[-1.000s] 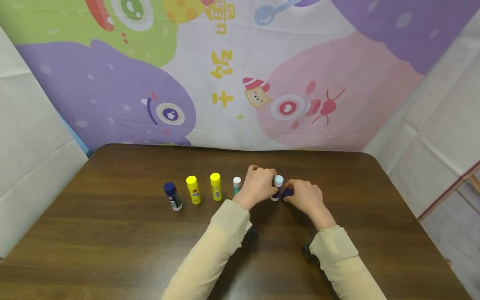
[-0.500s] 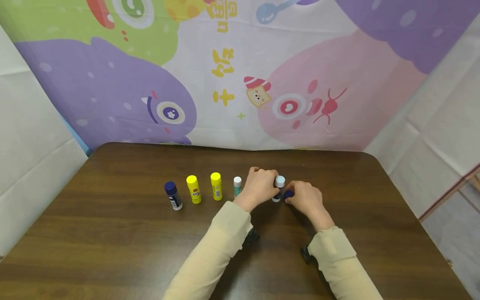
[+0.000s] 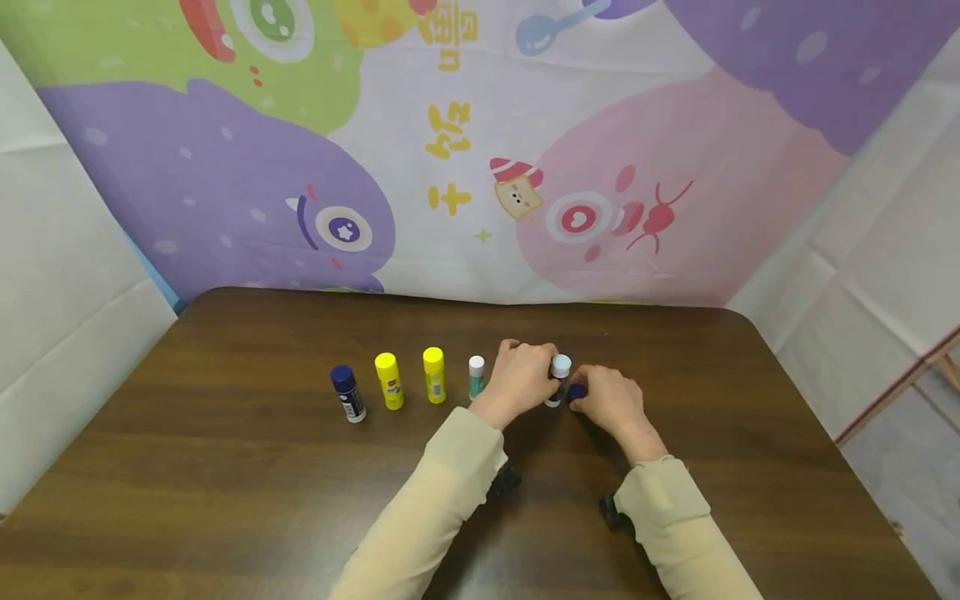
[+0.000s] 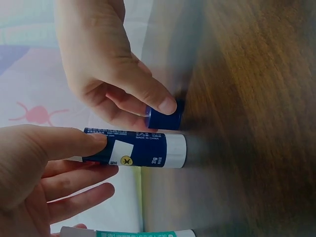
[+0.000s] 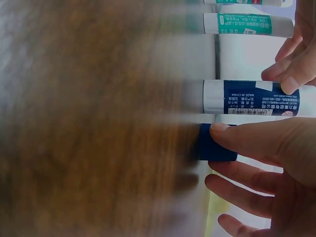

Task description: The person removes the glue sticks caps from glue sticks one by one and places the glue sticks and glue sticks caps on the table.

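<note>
My left hand grips the upper part of an uncapped glue stick with a dark blue label and a white base. It stands upright, base down at the table, its pale top showing above the fingers. Close on its right is a dark blue cap, low at the table surface. The thumb and fingers of my right hand pinch this cap from the right. In the left wrist view, cap and glue stick are side by side with hardly any gap.
Left of my hands, a green-and-white glue stick, two yellow ones and a capped dark blue one stand in a row on the brown table. Another green-labelled stick shows at the right wrist view's top edge. A cartoon cloth hangs behind.
</note>
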A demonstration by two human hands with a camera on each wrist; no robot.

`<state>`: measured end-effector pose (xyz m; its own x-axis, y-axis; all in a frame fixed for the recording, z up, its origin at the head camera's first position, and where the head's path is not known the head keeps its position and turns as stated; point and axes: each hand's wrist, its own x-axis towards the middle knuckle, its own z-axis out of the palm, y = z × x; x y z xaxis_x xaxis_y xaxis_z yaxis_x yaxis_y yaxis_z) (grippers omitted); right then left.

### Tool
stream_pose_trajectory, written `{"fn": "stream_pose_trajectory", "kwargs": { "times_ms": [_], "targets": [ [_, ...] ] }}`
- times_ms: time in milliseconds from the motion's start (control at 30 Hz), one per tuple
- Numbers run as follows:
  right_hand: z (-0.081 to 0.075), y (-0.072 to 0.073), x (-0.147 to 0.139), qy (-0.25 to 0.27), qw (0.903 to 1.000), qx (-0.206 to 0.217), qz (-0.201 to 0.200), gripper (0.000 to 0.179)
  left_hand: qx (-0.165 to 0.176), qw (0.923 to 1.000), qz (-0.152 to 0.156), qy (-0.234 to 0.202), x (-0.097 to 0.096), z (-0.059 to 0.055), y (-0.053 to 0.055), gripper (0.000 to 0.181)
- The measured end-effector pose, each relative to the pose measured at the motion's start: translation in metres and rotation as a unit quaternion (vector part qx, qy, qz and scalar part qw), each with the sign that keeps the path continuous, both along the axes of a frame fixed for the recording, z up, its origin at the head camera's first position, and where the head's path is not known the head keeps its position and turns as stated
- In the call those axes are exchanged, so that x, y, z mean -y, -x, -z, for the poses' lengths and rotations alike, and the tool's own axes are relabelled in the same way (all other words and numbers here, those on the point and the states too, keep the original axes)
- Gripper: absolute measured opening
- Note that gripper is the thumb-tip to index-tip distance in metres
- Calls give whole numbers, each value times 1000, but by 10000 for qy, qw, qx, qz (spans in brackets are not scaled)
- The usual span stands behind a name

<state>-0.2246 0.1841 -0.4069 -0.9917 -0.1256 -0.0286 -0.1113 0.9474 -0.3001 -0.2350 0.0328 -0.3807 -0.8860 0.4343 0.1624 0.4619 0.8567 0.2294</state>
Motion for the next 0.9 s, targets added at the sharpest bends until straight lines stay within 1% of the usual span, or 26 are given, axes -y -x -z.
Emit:
{"fn": "stream_pose_trajectory", "kwargs": {
  "times_ms": [200, 333, 500, 600, 700, 800, 900],
  "targets": [
    [1, -2, 1, -84, 9999, -76, -47, 32, 58, 9999, -1, -85, 1, -2, -3, 41],
    [-3, -6, 2, -138, 9996, -227, -130, 36, -31, 9998, 75, -189, 6, -8, -7, 48],
    [-20, -13, 6, -176, 9967, -735, -281, 43, -260, 9984, 190, -457, 22, -19, -13, 50],
    [-33, -16, 10, -134, 9937, -1056, -342, 42, -380, 9970, 165, -653, 35, -26, -16, 50],
    [-43, -20, 16, -22, 9901, -1350, -397, 39, -537, 9944, 68, -907, 48, -32, -21, 50],
    [-51, -26, 24, 129, 9852, -1647, -450, 38, -696, 9903, -36, -1203, 60, -33, -30, 49],
    [-58, -30, 33, 306, 9802, -1876, -553, 39, -837, 9872, -136, -1348, 69, -29, -39, 48]
  ]
}}
